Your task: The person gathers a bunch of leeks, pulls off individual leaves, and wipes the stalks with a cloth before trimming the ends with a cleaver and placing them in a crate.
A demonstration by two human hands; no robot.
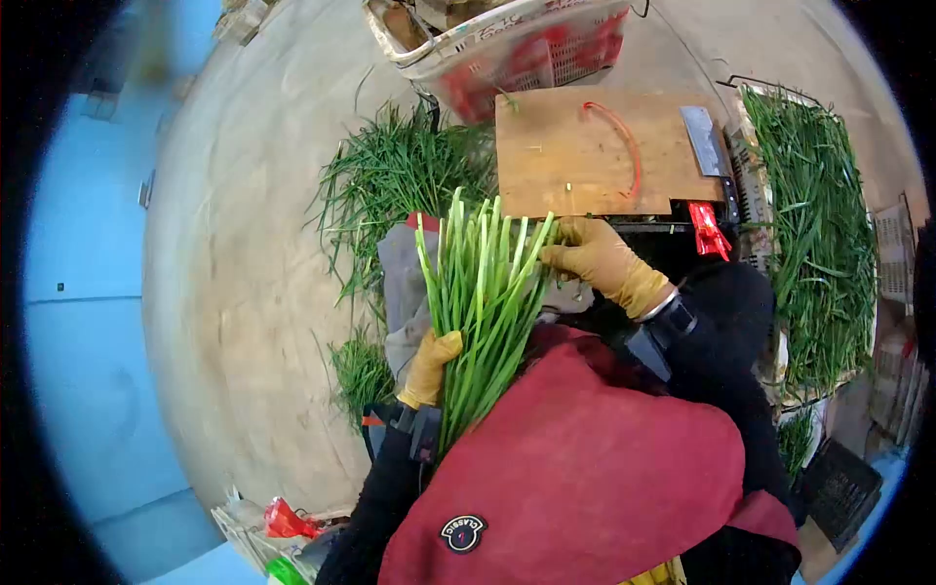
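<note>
A thick bunch of garlic chives [480, 302] stands over my lap, pale cut ends up and green leaves down. My left hand [427, 370], in a yellow glove, is wrapped round the left side of the bunch, low on the stalks. At the upper right edge of the bunch, my gloved right hand [606, 261] has its fingers curled together against the stalks; its fingertips are partly hidden. A maroon apron [565, 468] covers my front, and the leaf tips reach down to it.
Ahead lies a wooden board [556, 146] with an orange strap [629, 146] and a cleaver [704, 141]. Loose chives [400, 166] lie on the floor at left. A crate of chives [814, 234] stands at right, a red-and-white basket [526, 58] beyond the board.
</note>
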